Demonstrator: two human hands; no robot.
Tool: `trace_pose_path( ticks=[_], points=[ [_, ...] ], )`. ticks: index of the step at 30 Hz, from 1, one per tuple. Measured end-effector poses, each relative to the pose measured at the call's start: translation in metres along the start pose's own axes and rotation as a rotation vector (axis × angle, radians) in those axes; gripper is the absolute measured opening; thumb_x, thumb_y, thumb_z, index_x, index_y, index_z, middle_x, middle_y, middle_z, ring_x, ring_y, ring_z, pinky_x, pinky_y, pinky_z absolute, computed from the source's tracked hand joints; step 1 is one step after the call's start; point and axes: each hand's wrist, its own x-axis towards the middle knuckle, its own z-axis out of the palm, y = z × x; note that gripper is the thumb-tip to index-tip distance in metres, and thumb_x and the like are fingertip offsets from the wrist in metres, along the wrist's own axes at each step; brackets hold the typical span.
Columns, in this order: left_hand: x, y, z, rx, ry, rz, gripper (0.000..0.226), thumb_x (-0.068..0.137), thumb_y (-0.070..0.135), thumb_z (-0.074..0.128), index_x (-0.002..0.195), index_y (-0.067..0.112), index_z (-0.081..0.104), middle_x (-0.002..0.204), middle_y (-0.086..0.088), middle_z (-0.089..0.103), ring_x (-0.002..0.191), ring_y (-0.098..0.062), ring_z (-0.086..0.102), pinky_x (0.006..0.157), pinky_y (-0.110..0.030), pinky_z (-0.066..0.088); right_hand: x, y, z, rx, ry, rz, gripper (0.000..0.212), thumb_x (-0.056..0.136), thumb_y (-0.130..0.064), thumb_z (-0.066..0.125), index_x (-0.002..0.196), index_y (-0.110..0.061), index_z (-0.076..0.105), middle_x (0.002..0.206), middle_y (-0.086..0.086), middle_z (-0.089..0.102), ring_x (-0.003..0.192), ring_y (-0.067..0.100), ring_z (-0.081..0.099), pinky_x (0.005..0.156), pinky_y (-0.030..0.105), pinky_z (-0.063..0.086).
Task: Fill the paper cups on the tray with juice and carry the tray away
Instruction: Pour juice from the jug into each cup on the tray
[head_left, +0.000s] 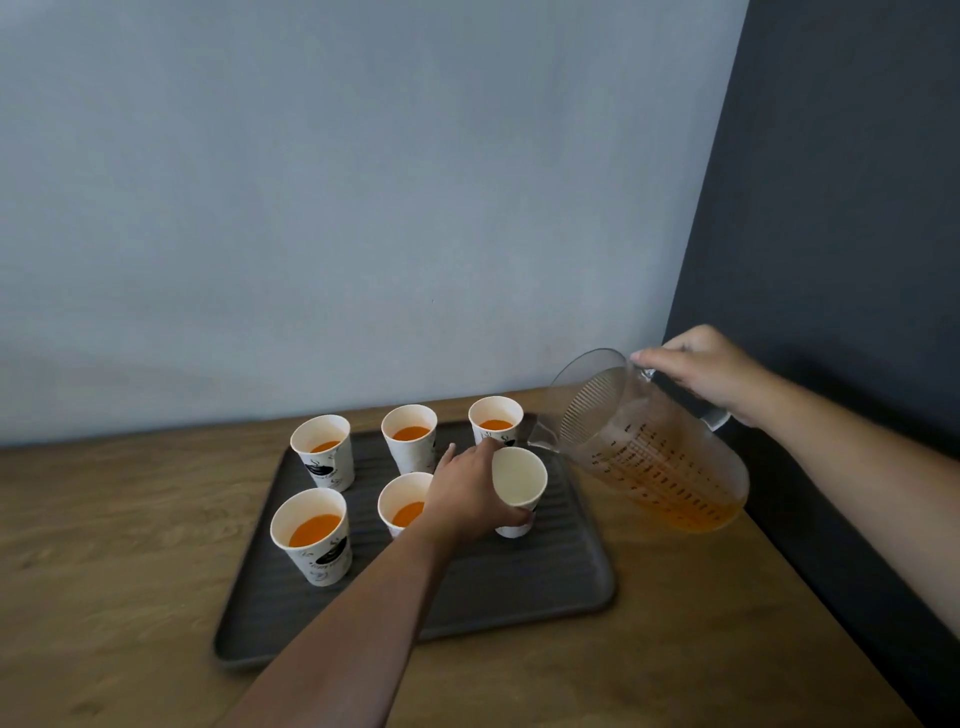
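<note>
A dark ridged tray (545, 587) lies on the wooden table and holds several white paper cups. Orange juice shows in the back row cups (409, 441) and in the front left cup (310, 540). My left hand (470, 493) grips an empty cup (519, 478) at the tray's right side and tilts it toward the pitcher. My right hand (711, 369) holds the handle of a clear measuring pitcher (660, 457), which is tipped left with orange juice inside. Its spout hangs just above the empty cup's rim. No juice stream is visible.
The wooden table (104, 545) stands against a pale wall, with a dark wall (841, 208) along its right side. The tray's front half is bare ridged surface.
</note>
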Motion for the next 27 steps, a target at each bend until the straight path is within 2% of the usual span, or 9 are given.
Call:
trace_pose_path(
  ticks=[2, 3, 5, 8, 12, 18, 24, 27],
  points=[
    [-0.001, 0.004, -0.002, -0.133, -0.003, -0.015, 0.089, 0.061, 0.042, 0.085, 0.134, 0.026, 0.036, 0.133, 0.004, 0.054, 0.121, -0.018, 0.051, 0.104, -0.037, 0.042, 0.004, -0.002, 0.001, -0.048, -0.017, -0.039, 0.052, 0.082, -0.04, 0.066, 0.047, -0.015, 0.035, 0.048, 0.003, 0.028, 0.051, 0.022, 0.036, 0.066, 0.032, 0.039],
    [-0.002, 0.005, -0.003, -0.181, -0.006, -0.022, 0.091, 0.06, 0.039, 0.086, 0.134, 0.026, 0.034, 0.133, 0.004, 0.054, 0.12, -0.018, 0.051, 0.099, -0.035, 0.046, 0.005, -0.005, 0.001, -0.082, -0.028, -0.06, 0.052, 0.081, -0.04, 0.067, 0.047, -0.013, 0.037, 0.048, 0.003, 0.028, 0.049, 0.021, 0.034, 0.061, 0.03, 0.035],
    [-0.005, 0.007, -0.005, -0.222, -0.013, -0.028, 0.092, 0.061, 0.035, 0.087, 0.135, 0.025, 0.032, 0.133, 0.003, 0.053, 0.12, -0.018, 0.051, 0.096, -0.033, 0.047, 0.006, -0.009, 0.003, -0.156, -0.052, -0.104, 0.052, 0.08, -0.041, 0.068, 0.048, -0.011, 0.04, 0.048, 0.004, 0.027, 0.048, 0.019, 0.031, 0.056, 0.029, 0.025],
    [-0.007, 0.007, -0.005, -0.24, -0.008, -0.026, 0.091, 0.062, 0.035, 0.086, 0.135, 0.024, 0.033, 0.132, 0.003, 0.054, 0.119, -0.017, 0.052, 0.095, -0.031, 0.047, 0.006, -0.013, 0.005, -0.221, -0.072, -0.151, 0.059, 0.077, -0.042, 0.069, 0.04, -0.02, 0.028, 0.045, -0.001, 0.022, 0.046, 0.018, 0.026, 0.056, 0.031, 0.021],
    [-0.009, 0.008, -0.004, -0.268, 0.023, -0.006, 0.087, 0.061, 0.039, 0.085, 0.132, 0.026, 0.038, 0.128, 0.004, 0.057, 0.114, -0.016, 0.055, 0.091, -0.03, 0.05, 0.005, -0.018, 0.006, -0.287, -0.064, -0.163, 0.061, 0.076, -0.044, 0.07, 0.042, -0.019, 0.027, 0.045, 0.0, 0.025, 0.045, 0.016, 0.025, 0.054, 0.029, 0.02],
    [-0.011, 0.011, -0.004, -0.282, 0.03, -0.009, 0.085, 0.063, 0.038, 0.085, 0.133, 0.027, 0.039, 0.128, 0.004, 0.057, 0.115, -0.017, 0.055, 0.094, -0.032, 0.05, 0.003, -0.024, 0.008, -0.363, -0.068, -0.163, 0.057, 0.075, -0.046, 0.069, 0.043, -0.017, 0.033, 0.052, 0.017, 0.041, 0.05, 0.022, 0.04, 0.052, 0.03, 0.028],
    [-0.015, 0.015, 0.0, -0.275, 0.001, -0.03, 0.088, 0.062, 0.039, 0.086, 0.136, 0.024, 0.039, 0.133, 0.002, 0.055, 0.119, -0.019, 0.053, 0.095, -0.035, 0.05, 0.001, -0.029, 0.01, -0.429, -0.084, -0.199, 0.054, 0.077, -0.041, 0.069, 0.044, -0.016, 0.035, 0.038, -0.005, 0.036, 0.045, 0.017, 0.037, 0.051, 0.029, 0.03],
    [-0.015, 0.014, 0.001, -0.276, -0.008, -0.039, 0.09, 0.062, 0.04, 0.085, 0.137, 0.025, 0.038, 0.135, 0.002, 0.053, 0.121, -0.02, 0.052, 0.096, -0.037, 0.05, 0.001, -0.031, 0.008, -0.459, -0.088, -0.21, 0.056, 0.078, -0.042, 0.069, 0.043, -0.017, 0.033, 0.035, -0.006, 0.031, 0.041, 0.015, 0.034, 0.052, 0.03, 0.033]
  ],
)
